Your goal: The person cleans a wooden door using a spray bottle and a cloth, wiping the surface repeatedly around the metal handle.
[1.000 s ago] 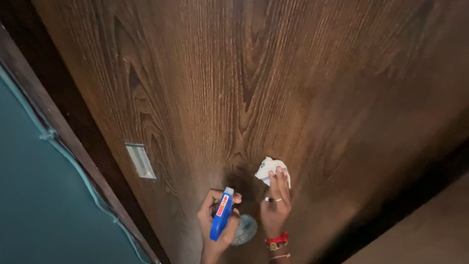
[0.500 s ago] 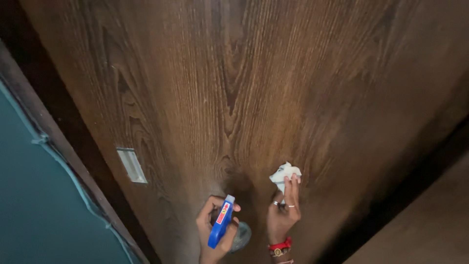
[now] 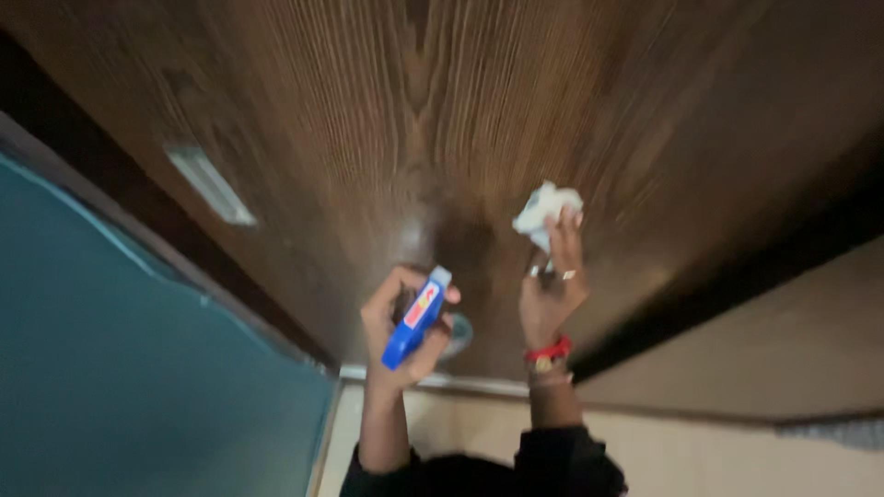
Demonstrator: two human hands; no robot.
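Left hand: the left hand (image 3: 398,322) sits at about 6 o'clock in the view, fingers (image 3: 379,304) closed around a blue spray bottle (image 3: 414,318), nozzle end pointing up toward the door.
Spray bottle: blue with a pale tip and a red-and-yellow label; its clear rounded lower part (image 3: 455,335) shows just past the palm, at 3 o'clock of the hand.
Right hand: the right hand (image 3: 551,287) is at 3 o'clock of the left hand and apart from it, fingers (image 3: 567,241) pressing a crumpled white cloth (image 3: 543,212) flat against the door; a ring and a red wrist band (image 3: 549,352) show.
Cloth: at 12 o'clock of the right hand, touching the wood.
Door: a dark brown wood-grain door (image 3: 442,110) fills the upper view; a small metal plate (image 3: 210,184) sits on its edge at 10 o'clock.
Wall: a teal wall (image 3: 120,368) lies at 8 o'clock.
Floor: a pale floor (image 3: 718,460) runs along 5 o'clock.
Sharpness: the view is motion-blurred.
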